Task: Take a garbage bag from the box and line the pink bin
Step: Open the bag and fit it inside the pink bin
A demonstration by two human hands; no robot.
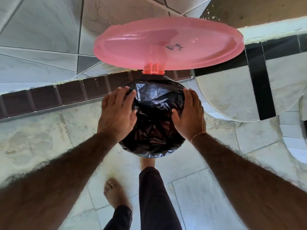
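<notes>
The pink bin stands on the floor right below me, its round pink lid (167, 45) flipped up and open on its hinge (153, 70). A black garbage bag (156, 117) covers the bin's mouth and is folded over the rim all around, so the bin's body is hidden. My left hand (116, 112) rests flat on the bag at the left rim, fingers spread. My right hand (187, 112) presses the bag at the right rim, thumb inside the opening. The box is not in view.
A dark brown tiled skirting (66, 97) runs behind the bin along the wall. A white curved fixture with a black stripe (259, 90) stands at the right. My bare left foot (114, 195) and dark trouser leg (154, 196) are on the marble floor just before the bin.
</notes>
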